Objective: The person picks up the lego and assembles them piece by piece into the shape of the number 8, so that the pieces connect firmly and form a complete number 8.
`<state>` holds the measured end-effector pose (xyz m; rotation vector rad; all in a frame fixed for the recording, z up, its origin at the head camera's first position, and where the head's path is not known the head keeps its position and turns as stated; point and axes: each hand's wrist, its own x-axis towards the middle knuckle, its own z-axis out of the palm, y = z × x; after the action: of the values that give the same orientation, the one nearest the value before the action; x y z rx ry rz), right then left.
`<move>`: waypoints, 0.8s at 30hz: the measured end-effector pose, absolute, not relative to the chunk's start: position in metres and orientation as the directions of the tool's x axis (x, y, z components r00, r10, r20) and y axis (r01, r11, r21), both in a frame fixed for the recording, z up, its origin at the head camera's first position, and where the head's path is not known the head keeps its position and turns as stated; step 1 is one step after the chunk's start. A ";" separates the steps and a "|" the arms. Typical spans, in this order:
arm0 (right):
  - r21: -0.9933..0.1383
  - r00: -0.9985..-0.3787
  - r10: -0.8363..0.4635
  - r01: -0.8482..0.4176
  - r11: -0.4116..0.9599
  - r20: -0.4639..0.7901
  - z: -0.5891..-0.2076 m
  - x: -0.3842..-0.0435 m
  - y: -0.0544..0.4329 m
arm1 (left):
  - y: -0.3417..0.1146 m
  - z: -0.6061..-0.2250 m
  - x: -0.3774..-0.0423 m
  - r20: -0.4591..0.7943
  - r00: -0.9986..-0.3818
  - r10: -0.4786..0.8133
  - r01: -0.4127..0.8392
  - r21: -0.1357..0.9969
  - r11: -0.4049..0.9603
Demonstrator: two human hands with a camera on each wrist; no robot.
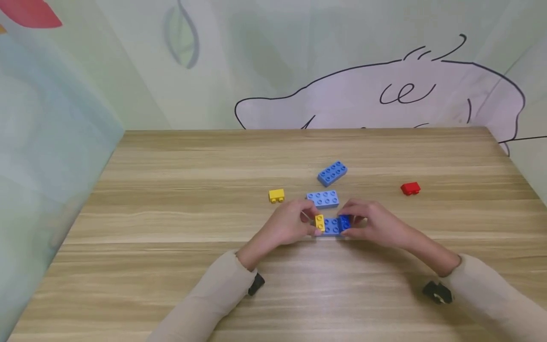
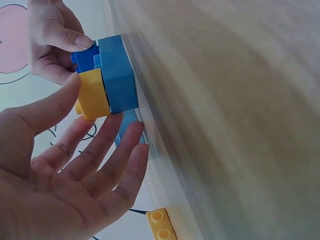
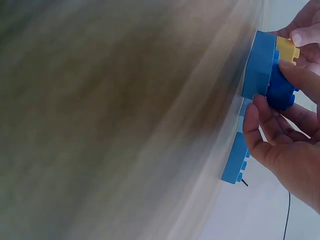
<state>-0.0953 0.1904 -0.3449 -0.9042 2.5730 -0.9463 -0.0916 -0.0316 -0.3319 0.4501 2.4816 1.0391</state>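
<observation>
Left grip [image 1: 292, 223] pinches one yellow brick [image 1: 319, 223], right grip [image 1: 377, 224] one navy brick [image 1: 344, 223], both over one blue brick [image 1: 331, 225], lower centre; above, two more blues [image 1: 332, 173] [image 1: 323, 199], another yellow [image 1: 276, 195]; right, one red [image 1: 411, 188].

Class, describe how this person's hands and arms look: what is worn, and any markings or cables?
The left hand and right hand are ungloved. The left sleeve and right sleeve are long, plain and beige. A small black object shows beside the left cuff, and a second black object, partly pale, beside the right. No cables show.
</observation>
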 end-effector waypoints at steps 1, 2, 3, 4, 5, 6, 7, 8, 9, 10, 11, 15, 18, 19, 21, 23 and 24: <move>-0.658 -0.777 -0.628 -0.459 0.597 -0.027 -0.345 -0.095 0.191 | -0.032 -0.332 -0.092 -0.244 -0.863 0.441 0.137 0.729 0.670; -0.664 -0.781 -0.624 -0.449 0.598 -0.034 -0.345 -0.096 0.191 | -0.031 -0.332 -0.092 -0.244 -0.863 0.442 0.138 0.728 0.671; -0.669 -0.782 -0.623 -0.442 0.597 -0.040 -0.346 -0.096 0.192 | -0.031 -0.331 -0.092 -0.244 -0.863 0.442 0.138 0.728 0.672; -0.675 -0.782 -0.622 -0.435 0.596 -0.045 -0.346 -0.096 0.192 | -0.031 -0.331 -0.092 -0.244 -0.863 0.442 0.138 0.728 0.672; -0.680 -0.784 -0.619 -0.426 0.597 -0.052 -0.346 -0.096 0.193 | -0.031 -0.331 -0.092 -0.243 -0.863 0.443 0.140 0.728 0.672; -0.683 -0.785 -0.617 -0.420 0.597 -0.058 -0.346 -0.096 0.193 | -0.031 -0.331 -0.092 -0.242 -0.863 0.443 0.142 0.726 0.673; -0.685 -0.784 -0.618 -0.417 0.598 -0.062 -0.346 -0.097 0.193 | -0.031 -0.331 -0.092 -0.242 -0.863 0.443 0.142 0.725 0.674; -0.685 -0.783 -0.619 -0.417 0.597 -0.064 -0.346 -0.097 0.193 | -0.031 -0.331 -0.092 -0.243 -0.863 0.443 0.142 0.725 0.674; -0.683 -0.781 -0.622 -0.421 0.597 -0.062 -0.346 -0.097 0.193 | -0.031 -0.331 -0.092 -0.241 -0.863 0.445 0.145 0.725 0.673; -0.682 -0.781 -0.622 -0.422 0.598 -0.062 -0.345 -0.097 0.193 | -0.031 -0.331 -0.092 -0.239 -0.863 0.446 0.146 0.726 0.672; -0.678 -0.780 -0.622 -0.426 0.599 -0.060 -0.345 -0.097 0.193 | -0.032 -0.331 -0.092 -0.237 -0.862 0.448 0.148 0.728 0.670; -0.669 -0.776 -0.629 -0.442 0.598 -0.049 -0.344 -0.098 0.192 | -0.031 -0.331 -0.092 -0.235 -0.862 0.450 0.148 0.732 0.665; -0.672 -0.775 -0.630 -0.443 0.593 -0.045 -0.344 -0.097 0.192 | -0.031 -0.332 -0.092 -0.240 -0.863 0.446 0.143 0.729 0.669; -0.674 -0.775 -0.631 -0.444 0.591 -0.042 -0.345 -0.097 0.192 | -0.031 -0.332 -0.092 -0.241 -0.863 0.444 0.141 0.728 0.671; -0.679 -0.774 -0.632 -0.444 0.585 -0.038 -0.345 -0.097 0.193 | -0.031 -0.332 -0.092 -0.243 -0.864 0.441 0.139 0.727 0.672; -0.686 -0.772 -0.634 -0.442 0.578 -0.036 -0.346 -0.097 0.193 | -0.031 -0.333 -0.092 -0.241 -0.864 0.441 0.138 0.731 0.669; -0.690 -0.772 -0.635 -0.440 0.574 -0.036 -0.347 -0.097 0.193 | -0.032 -0.333 -0.092 -0.241 -0.865 0.441 0.136 0.733 0.667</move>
<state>-0.0975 0.1933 -0.3468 -0.8863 2.5285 -0.9945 -0.0918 -0.0315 -0.3327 0.4526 2.4830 1.0449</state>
